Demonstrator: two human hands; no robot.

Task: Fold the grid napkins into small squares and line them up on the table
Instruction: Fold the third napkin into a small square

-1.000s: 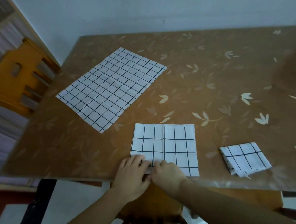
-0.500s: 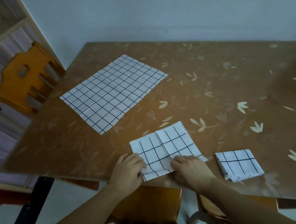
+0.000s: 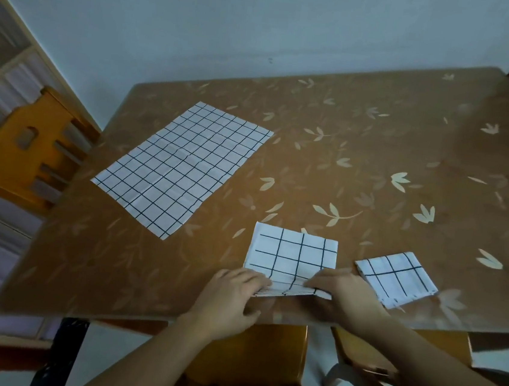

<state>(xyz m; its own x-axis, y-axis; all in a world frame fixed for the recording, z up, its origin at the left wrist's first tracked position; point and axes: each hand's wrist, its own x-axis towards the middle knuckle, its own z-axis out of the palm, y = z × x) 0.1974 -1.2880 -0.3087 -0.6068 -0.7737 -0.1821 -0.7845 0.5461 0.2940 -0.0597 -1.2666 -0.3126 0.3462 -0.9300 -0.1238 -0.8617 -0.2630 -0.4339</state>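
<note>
- The half-folded napkin (image 3: 290,259) lies at the table's (image 3: 376,161) near edge, long axis left–right.
- Left hand (image 3: 229,300) pinches its near-left corner, right hand (image 3: 343,296) its near-right — the cloth stretches far from both grips.
- Judged: next fold goes sideways.

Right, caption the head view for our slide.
Both hands, left hand and right hand, press the half-folded napkin beside a finished square.

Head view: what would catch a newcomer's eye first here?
Both hands, left and right, press the near edge of a half-folded napkin at the table's front edge. A finished small square lies just to its right. A large unfolded napkin lies flat toward the far left.
</note>
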